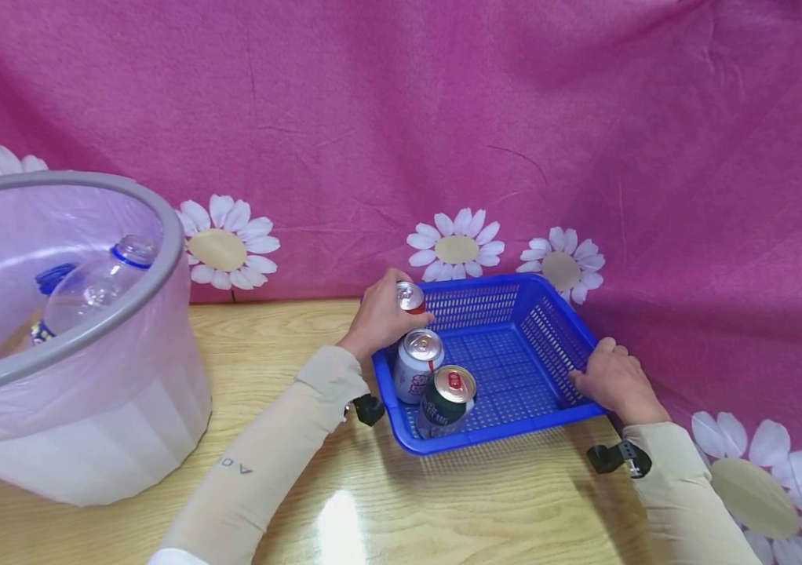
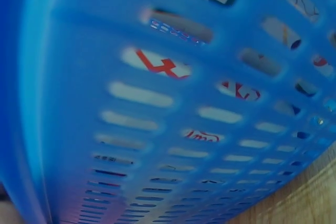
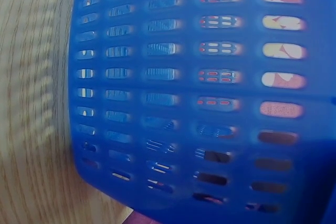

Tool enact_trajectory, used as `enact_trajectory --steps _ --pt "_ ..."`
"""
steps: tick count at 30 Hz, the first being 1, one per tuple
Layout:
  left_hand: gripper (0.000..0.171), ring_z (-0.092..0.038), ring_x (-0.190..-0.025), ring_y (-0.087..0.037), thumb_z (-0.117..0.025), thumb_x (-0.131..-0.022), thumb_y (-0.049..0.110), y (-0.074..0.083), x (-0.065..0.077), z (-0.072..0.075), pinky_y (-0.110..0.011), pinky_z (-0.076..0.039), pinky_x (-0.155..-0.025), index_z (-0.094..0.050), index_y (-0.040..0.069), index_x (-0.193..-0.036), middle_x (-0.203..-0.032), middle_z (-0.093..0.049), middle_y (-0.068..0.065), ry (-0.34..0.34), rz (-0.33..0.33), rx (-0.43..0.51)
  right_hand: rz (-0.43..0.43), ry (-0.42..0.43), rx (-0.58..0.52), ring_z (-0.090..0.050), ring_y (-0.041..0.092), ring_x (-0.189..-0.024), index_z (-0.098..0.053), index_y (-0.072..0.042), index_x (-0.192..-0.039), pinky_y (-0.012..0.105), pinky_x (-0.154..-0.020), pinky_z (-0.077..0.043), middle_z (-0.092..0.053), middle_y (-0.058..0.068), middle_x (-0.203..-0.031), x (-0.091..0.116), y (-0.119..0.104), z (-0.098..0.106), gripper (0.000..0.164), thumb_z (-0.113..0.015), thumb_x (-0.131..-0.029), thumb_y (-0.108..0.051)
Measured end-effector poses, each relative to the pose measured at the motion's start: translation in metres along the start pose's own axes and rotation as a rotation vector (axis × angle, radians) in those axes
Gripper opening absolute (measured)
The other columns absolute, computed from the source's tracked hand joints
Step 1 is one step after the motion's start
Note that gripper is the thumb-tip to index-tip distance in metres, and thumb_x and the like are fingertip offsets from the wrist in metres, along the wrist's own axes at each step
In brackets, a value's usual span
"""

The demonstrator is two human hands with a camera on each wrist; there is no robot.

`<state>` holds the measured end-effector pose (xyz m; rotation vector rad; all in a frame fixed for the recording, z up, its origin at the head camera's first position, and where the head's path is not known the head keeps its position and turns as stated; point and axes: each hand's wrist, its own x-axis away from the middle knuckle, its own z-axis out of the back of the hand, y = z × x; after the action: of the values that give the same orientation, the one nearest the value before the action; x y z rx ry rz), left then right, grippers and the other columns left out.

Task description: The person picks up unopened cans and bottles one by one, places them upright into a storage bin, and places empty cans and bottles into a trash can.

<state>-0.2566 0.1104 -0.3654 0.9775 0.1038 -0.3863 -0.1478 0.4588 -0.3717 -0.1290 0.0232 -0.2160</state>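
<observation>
A blue slatted plastic basket point(image 1: 507, 428) is on or just above the wooden table. My left hand point(image 1: 381, 315) reaches over its left rim and holds a red drink can point(image 1: 410, 297) at the back left corner, thumb in front and fingers behind. Beside it stand a white can point(image 1: 418, 372) and a dark green can point(image 1: 446, 402) with a red tab. My right hand point(image 1: 618, 378) grips the basket's right rim, thumb inside. The left wrist view shows the basket wall point(image 2: 79, 51) with can prints through its slots; the right wrist view shows the opposite wall point(image 3: 184, 87).
At the left stands a white bin point(image 1: 90, 439) with a grey rim and a clear liner. Inside it lies a clear plastic bottle point(image 1: 93, 294). A pink cloth point(image 1: 344, 118) with white daisies hangs behind the wooden table point(image 1: 288, 337).
</observation>
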Motion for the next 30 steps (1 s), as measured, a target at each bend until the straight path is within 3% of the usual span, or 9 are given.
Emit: enact_trajectory --steps 12,23,30 --pt "0.058 -0.068 -0.103 -0.029 -0.089 -0.078 0.029 -0.001 -0.002 0.009 -0.042 -0.058 -0.092 -0.053 0.008 -0.118 -0.108 -0.07 -0.014 -0.085 -0.008 -0.033 -0.001 0.008 -0.014 -0.056 0.063 -0.095 -0.04 0.022 -0.11 0.069 -0.085 -0.048 -0.052 0.047 -0.104 0.0 0.0 0.0 0.061 -0.069 -0.09 -0.027" --pt "0.059 -0.065 -0.112 -0.031 -0.09 -0.077 0.032 0.002 -0.007 0.016 -0.042 -0.053 -0.1 -0.056 0.008 -0.119 -0.111 -0.071 -0.011 -0.195 0.009 -0.096 -0.01 -0.002 -0.008 -0.056 0.062 -0.094 -0.039 0.022 -0.11 0.069 -0.086 -0.048 -0.051 0.047 -0.104 0.002 0.0 0.0 0.061 -0.069 -0.091 -0.027" --pt "0.057 -0.065 -0.112 -0.03 -0.089 -0.078 0.034 0.003 -0.008 0.018 -0.04 -0.053 -0.101 -0.058 0.007 -0.116 -0.113 -0.071 -0.011 -0.209 -0.005 -0.124 -0.011 0.003 -0.013 -0.056 0.063 -0.096 -0.039 0.022 -0.109 0.069 -0.086 -0.048 -0.051 0.047 -0.105 0.001 -0.001 0.0 0.06 -0.069 -0.091 -0.027"
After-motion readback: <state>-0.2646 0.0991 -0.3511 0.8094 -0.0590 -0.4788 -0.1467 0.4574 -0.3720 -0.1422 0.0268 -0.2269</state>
